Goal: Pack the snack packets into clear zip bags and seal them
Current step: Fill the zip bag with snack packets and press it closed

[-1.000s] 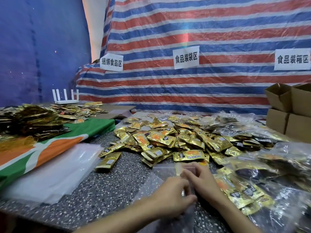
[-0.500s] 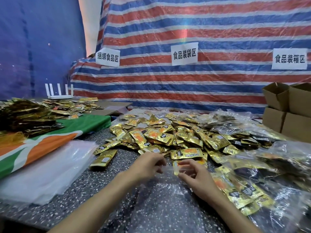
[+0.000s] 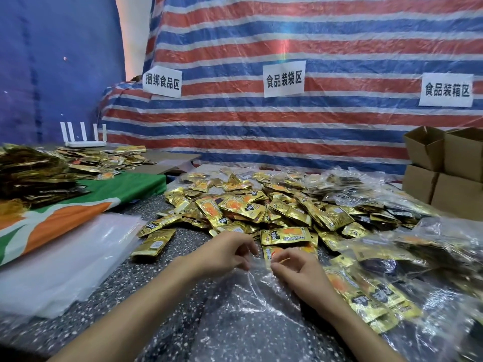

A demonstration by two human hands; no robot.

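I have the left hand point(image 3: 224, 253) and the right hand point(image 3: 298, 273) close together at the mouth of the clear zip bag point(image 3: 248, 317), which lies crumpled on the speckled tabletop point(image 3: 162, 288) in front of me. The fingers point(image 3: 243, 244) of both hands are curled, pinching the bag's top edge. The pile of gold snack packets point(image 3: 261, 210) sits just beyond the hands.

A striped tarp point(image 3: 287, 121) with paper signs point(image 3: 284, 79) backs the speckled table point(image 3: 109, 288).
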